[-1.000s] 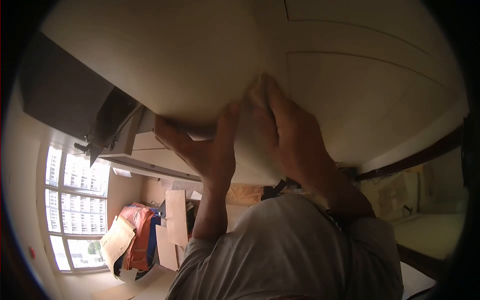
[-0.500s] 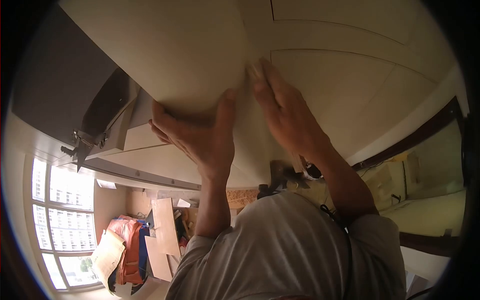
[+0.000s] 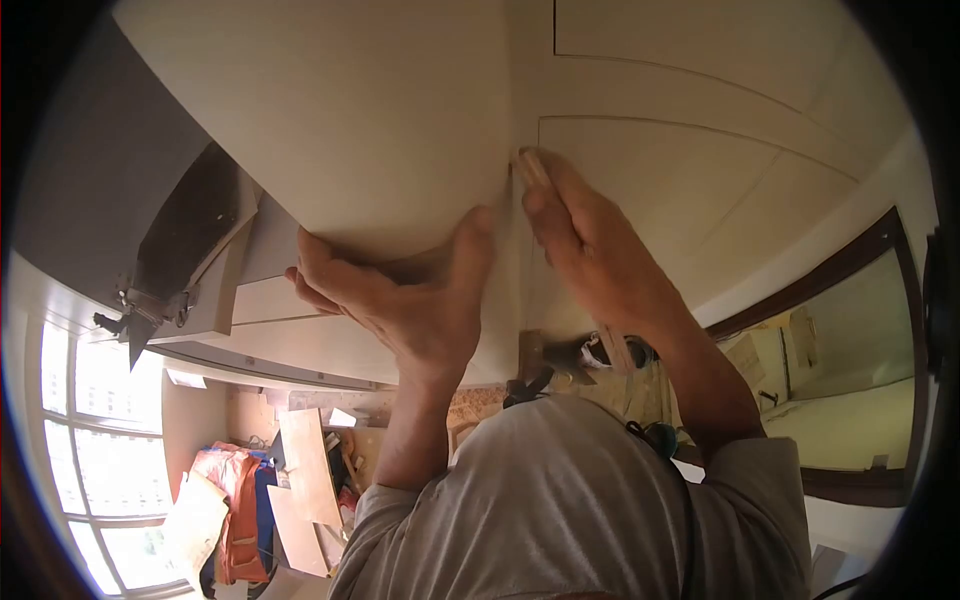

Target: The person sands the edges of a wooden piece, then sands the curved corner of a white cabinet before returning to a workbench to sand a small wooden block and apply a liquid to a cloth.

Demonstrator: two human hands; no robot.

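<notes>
My left hand (image 3: 400, 295) is wrapped around the lower edge of a wide pale panel (image 3: 340, 110), thumb towards the right side and fingers bent behind the edge. My right hand (image 3: 600, 245) is closed around a slim wooden strip (image 3: 537, 170). One end of the strip shows by the fingertips, beside the seam between the panel and the grooved pale board (image 3: 690, 180) on the right. Its other end seems to stick out below my palm.
A dark bracket-like piece with metal fittings (image 3: 190, 230) is at left. Below it are a bright window (image 3: 105, 430), orange cloth (image 3: 235, 510) and wooden boards (image 3: 305, 460). A dark-framed glass panel (image 3: 850, 370) stands at right. Dark items (image 3: 535, 365) sit near my waist.
My right hand with the strip shows slightly lower and further right. The left hand keeps its hold on the panel, and the whole view has shifted a little.
</notes>
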